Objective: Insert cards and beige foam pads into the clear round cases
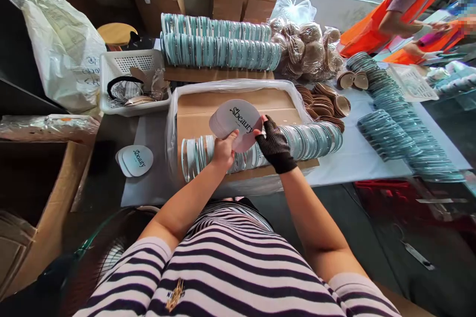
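Two hands pinch one round white printed card [236, 121]: bare left hand [224, 151] at lower edge, black-gloved right hand [274, 146] at rim, above row of teal-rimmed round compacts [297, 141] in cardboard tray [230, 104]. Keep card flat w/ light grip.

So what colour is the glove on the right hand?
Black, with a dotted mesh texture; the right hand shows it clearly in the head view.

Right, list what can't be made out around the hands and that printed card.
- Head view: the left hand and gloved right hand cover the lower edge of the printed card.
- The row of round cases in the lined box is partly hidden behind both hands.
- The co-worker is cut off by the frame's top right edge.
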Available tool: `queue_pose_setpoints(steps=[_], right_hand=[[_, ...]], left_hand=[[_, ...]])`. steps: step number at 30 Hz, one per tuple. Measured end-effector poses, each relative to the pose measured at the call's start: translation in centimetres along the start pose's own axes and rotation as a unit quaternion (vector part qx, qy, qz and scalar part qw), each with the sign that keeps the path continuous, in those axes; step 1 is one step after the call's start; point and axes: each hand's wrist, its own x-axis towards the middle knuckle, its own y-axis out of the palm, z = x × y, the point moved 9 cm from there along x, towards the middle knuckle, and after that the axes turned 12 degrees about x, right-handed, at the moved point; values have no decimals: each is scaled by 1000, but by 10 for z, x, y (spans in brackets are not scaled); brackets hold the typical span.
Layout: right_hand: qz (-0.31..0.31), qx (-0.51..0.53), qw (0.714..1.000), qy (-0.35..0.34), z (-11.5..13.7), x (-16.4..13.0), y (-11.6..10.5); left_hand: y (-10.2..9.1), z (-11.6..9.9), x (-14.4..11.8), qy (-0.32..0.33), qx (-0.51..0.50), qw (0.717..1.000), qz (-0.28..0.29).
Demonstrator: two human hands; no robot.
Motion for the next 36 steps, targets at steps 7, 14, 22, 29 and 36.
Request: queue_pose_setpoints(steps=[7,14,22,29,36], right_hand=[[41,-74,990,115,18,-20,26],[77,-202,959,182,16,-96,-28],[258,-176,934,175,43,-131,28],[297,-210,912,191,36,-112,51],[285,-231,915,170,12,-93,88]], left_hand=[[-4,-4,-15,-21,5,1000,14],[-32,-37,16,6,-62,997,-56],[-43,-37,28,8,-75,996,-47],[-41,-36,25,4,-86,995,-42],[-41,-36,22,-4,-95,994,-46]])
